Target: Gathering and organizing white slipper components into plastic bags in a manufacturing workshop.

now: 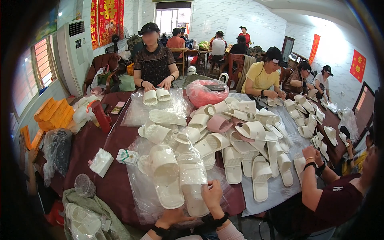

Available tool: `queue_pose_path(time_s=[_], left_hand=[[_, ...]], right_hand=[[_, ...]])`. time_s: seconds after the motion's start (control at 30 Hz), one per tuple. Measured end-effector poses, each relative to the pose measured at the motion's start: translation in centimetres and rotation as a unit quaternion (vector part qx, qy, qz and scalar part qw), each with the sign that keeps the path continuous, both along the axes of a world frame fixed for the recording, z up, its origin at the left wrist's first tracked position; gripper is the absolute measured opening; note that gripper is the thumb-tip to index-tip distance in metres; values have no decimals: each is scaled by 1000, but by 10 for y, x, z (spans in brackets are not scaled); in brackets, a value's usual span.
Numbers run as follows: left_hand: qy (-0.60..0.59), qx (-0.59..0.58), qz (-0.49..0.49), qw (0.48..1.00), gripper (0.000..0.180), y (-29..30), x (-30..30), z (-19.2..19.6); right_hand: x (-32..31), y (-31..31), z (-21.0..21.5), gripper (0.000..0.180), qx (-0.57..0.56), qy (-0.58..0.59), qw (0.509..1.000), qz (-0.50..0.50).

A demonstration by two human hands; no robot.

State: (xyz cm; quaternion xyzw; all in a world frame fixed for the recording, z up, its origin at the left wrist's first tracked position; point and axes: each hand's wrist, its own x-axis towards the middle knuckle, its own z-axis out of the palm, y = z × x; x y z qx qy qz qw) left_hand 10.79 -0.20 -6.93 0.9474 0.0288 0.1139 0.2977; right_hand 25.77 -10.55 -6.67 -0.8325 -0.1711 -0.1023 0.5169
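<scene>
A pair of white slippers, the left slipper (168,194) and the right slipper (193,190), lies side by side at the near table edge, heels toward me. A clear plastic bag (160,151) covers at least their toe ends. My right hand (213,196) is closed at the right slipper's side, its fingertips pinching the bag's edge there. Below the heels, my left hand (173,217) grips the near end of the bagged pair from underneath; part of its fingers is hidden. More clear bags (138,180) lie flat under the pair.
A large heap of white slippers (244,140) with a pink slipper (219,124) spreads to the right. Tissue pack (101,162), small carton (127,157) and plastic cup (85,185) stand left. Across sits a person with slippers (150,97); a co-worker's arm (314,176) reaches in at right.
</scene>
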Motion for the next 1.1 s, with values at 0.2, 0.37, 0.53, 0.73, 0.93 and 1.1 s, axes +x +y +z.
queue_pose_path(time_s=[0.2,0.37,0.53,0.73,0.93,1.1], left_hand=[[8,25,24,999,101,-1,-2,-13],[-67,87,29,994,92,-1,-2,-15],[-81,-57,81,992,92,-1,-8,-21],[-97,-138,114,979,60,3,-10,-36],[-102,-230,225,941,24,3,-11,-35],[-112,-354,312,875,16,5,-5,-37]], right_hand=[[-3,-4,8,20,-43,-31,999,-1],[-1,-7,8,21,-48,-38,998,4],[-2,-10,10,25,-79,-8,996,45],[-19,-6,32,26,-36,-64,993,96],[-31,-8,39,23,0,-56,990,132],[-37,-23,24,19,-19,-56,991,118]])
